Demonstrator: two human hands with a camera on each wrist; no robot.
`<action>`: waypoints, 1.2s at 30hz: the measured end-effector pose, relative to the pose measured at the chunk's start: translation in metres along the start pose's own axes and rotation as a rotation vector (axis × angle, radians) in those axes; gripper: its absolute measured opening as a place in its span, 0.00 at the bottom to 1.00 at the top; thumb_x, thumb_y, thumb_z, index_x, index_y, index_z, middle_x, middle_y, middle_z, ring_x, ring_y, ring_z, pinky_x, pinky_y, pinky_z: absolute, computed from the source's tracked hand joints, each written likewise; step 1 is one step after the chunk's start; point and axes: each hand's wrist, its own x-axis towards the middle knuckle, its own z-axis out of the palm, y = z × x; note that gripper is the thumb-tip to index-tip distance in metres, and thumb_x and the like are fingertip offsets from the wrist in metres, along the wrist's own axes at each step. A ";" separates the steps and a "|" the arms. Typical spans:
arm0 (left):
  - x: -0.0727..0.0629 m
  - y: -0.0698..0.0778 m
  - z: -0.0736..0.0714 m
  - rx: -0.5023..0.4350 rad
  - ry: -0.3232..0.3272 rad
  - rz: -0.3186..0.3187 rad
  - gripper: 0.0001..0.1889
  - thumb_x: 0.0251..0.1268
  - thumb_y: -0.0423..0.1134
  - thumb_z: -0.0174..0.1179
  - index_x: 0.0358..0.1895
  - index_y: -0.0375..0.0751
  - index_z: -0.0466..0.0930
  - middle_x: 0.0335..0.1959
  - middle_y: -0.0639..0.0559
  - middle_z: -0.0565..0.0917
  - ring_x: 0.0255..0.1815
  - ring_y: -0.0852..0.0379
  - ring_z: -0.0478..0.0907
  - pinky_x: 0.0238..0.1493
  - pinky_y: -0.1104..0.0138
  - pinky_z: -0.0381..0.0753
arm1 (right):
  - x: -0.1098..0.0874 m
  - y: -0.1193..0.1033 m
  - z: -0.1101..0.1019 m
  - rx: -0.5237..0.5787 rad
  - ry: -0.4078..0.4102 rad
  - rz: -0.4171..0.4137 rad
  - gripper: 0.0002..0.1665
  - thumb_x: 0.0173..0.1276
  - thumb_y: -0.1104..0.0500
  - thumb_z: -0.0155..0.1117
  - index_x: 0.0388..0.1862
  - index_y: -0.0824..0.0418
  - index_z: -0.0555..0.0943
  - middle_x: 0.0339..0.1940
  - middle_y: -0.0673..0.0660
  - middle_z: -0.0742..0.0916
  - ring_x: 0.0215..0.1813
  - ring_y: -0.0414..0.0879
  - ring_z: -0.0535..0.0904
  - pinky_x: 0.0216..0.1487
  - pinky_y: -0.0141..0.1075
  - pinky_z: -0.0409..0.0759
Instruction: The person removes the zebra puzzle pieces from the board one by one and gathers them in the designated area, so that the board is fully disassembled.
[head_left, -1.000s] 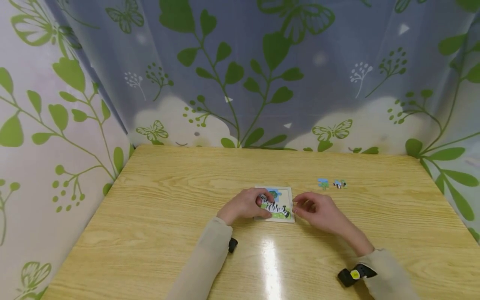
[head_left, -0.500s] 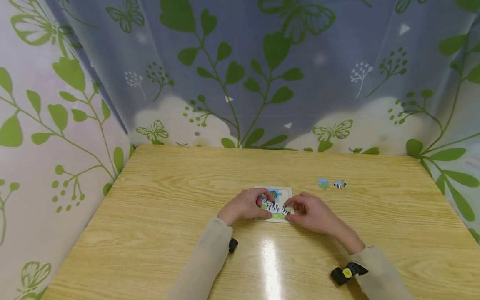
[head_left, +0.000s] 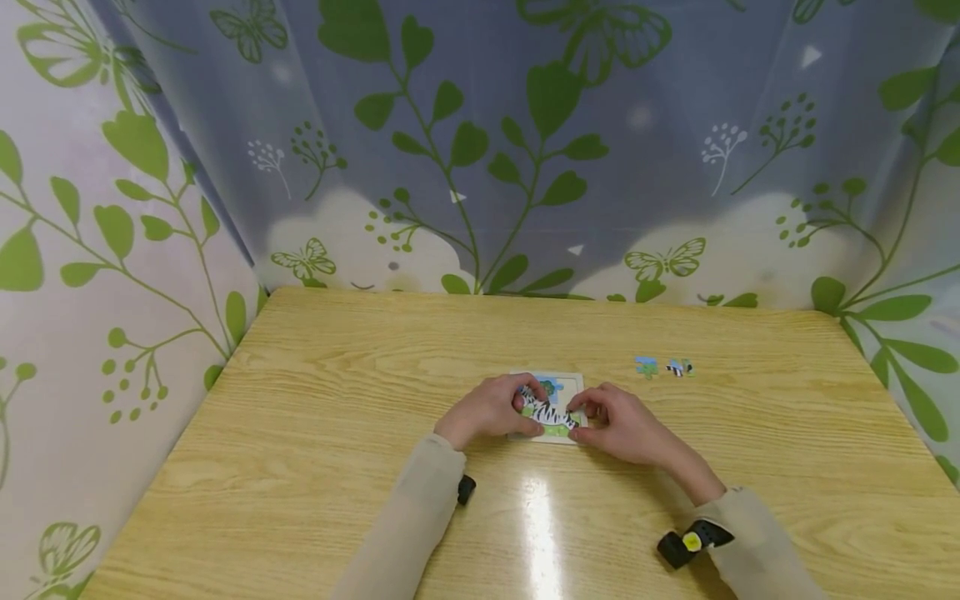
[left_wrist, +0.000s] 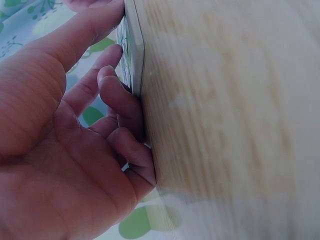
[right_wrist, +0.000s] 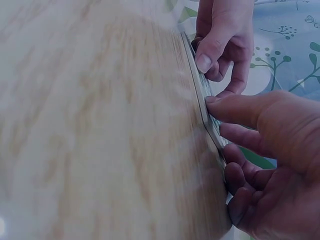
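A small jigsaw puzzle in a pale tray (head_left: pixel 572 385) lies on the table, showing a zebra picture (head_left: pixel 552 414) on green with a tree on blue. My left hand (head_left: pixel 491 407) holds the left side, its thumb at the near edge and index finger over the upper pieces. At the right side my right hand (head_left: pixel 628 425) pinches the piece by the zebra's head between thumb and index finger, partly hiding it. The left wrist view shows the tray edge (left_wrist: pixel 135 50) by my thumb, with other fingers curled against the table. Right fingertips touch the tray edge (right_wrist: pixel 199 92) in the right wrist view.
Behind my right hand lie loose puzzle pieces: a blue and green one (head_left: pixel 647 367) and a black-and-white patterned group (head_left: pixel 679 367). The wooden table (head_left: pixel 337 400) ends at a patterned curtain (head_left: pixel 480 167) at the back and sides.
My right hand has moved left from beside the tray onto the pieces at its right side, then stayed. My left hand has kept its place. The loose pieces have not moved.
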 end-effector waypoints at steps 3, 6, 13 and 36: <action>0.000 0.001 0.000 0.003 -0.002 -0.002 0.17 0.62 0.42 0.74 0.52 0.54 0.80 0.31 0.55 0.70 0.30 0.57 0.66 0.35 0.65 0.66 | 0.000 -0.001 0.000 0.005 -0.002 0.008 0.15 0.63 0.56 0.77 0.46 0.58 0.84 0.35 0.53 0.79 0.34 0.42 0.69 0.35 0.32 0.69; 0.001 0.000 0.000 0.002 0.000 -0.001 0.17 0.61 0.42 0.74 0.51 0.54 0.80 0.31 0.55 0.70 0.29 0.58 0.66 0.34 0.66 0.66 | 0.001 -0.002 0.000 0.006 -0.002 0.017 0.15 0.63 0.56 0.77 0.45 0.58 0.84 0.35 0.53 0.79 0.34 0.42 0.70 0.36 0.32 0.69; 0.000 0.000 0.000 -0.006 0.000 0.000 0.18 0.61 0.41 0.75 0.52 0.54 0.80 0.30 0.55 0.71 0.28 0.58 0.66 0.33 0.66 0.66 | 0.001 -0.003 0.001 0.022 0.004 0.023 0.16 0.62 0.57 0.77 0.45 0.59 0.83 0.35 0.53 0.79 0.35 0.42 0.70 0.36 0.32 0.69; 0.003 -0.001 0.000 0.001 -0.005 -0.004 0.18 0.61 0.42 0.75 0.52 0.54 0.80 0.29 0.54 0.71 0.29 0.57 0.66 0.34 0.65 0.66 | -0.007 0.004 -0.001 0.301 0.075 0.043 0.11 0.68 0.66 0.68 0.49 0.61 0.83 0.39 0.58 0.87 0.37 0.41 0.80 0.37 0.31 0.78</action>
